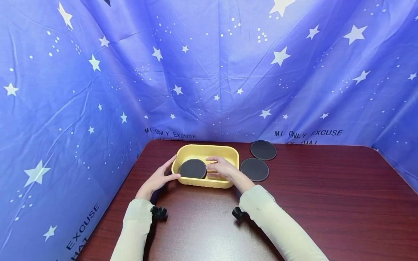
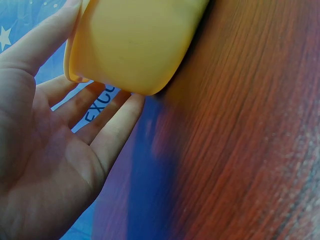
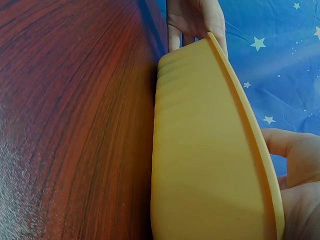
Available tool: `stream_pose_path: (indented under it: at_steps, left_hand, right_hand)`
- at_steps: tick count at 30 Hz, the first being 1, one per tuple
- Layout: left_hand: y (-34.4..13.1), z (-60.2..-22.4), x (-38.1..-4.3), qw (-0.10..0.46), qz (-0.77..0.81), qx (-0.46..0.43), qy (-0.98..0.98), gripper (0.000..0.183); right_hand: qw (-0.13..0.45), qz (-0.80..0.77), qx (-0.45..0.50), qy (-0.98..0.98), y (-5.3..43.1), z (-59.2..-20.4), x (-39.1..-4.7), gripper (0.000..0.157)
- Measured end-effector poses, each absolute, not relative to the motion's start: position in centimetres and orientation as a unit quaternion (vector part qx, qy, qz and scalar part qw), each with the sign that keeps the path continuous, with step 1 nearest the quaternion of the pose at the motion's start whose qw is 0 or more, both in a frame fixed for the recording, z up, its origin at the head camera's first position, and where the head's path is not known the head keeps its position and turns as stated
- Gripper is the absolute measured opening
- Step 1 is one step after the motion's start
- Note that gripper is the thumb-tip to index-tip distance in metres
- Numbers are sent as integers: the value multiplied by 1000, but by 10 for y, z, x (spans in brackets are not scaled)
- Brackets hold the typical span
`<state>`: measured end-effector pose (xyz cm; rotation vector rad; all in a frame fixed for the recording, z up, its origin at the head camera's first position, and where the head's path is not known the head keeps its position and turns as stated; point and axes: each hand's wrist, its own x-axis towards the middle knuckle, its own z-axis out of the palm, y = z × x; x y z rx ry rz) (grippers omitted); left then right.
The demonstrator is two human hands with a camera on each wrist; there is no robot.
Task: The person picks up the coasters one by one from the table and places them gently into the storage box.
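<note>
A yellow plastic bin with rounded corners stands on the table. One round black coaster lies in its left part, slightly tilted. At the bin's left end my left hand holds the corner, its thumb at the near rim and its fingers along the end wall; the left wrist view has this hand against the bin wall. My right hand reaches into the bin over the near rim, fingers loosely extended beside the coaster's right edge. Whether they touch it, I cannot tell. The bin's wall hides those fingertips in the right wrist view.
Two more black coasters lie right of the bin: one close to its right end, another behind it at the table's back edge. The dark red wooden table meets a blue star-patterned curtain at the back and left.
</note>
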<state>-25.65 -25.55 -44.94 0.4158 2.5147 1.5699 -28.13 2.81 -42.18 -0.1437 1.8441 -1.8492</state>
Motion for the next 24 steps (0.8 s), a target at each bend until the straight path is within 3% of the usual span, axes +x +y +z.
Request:
stream_pose_path:
  at_steps: [24]
  left_hand:
    - [-255, -450, -257, 73, 521, 139, 839, 81]
  right_hand:
    - [241, -682, -88, 685, 38, -412, -284, 47]
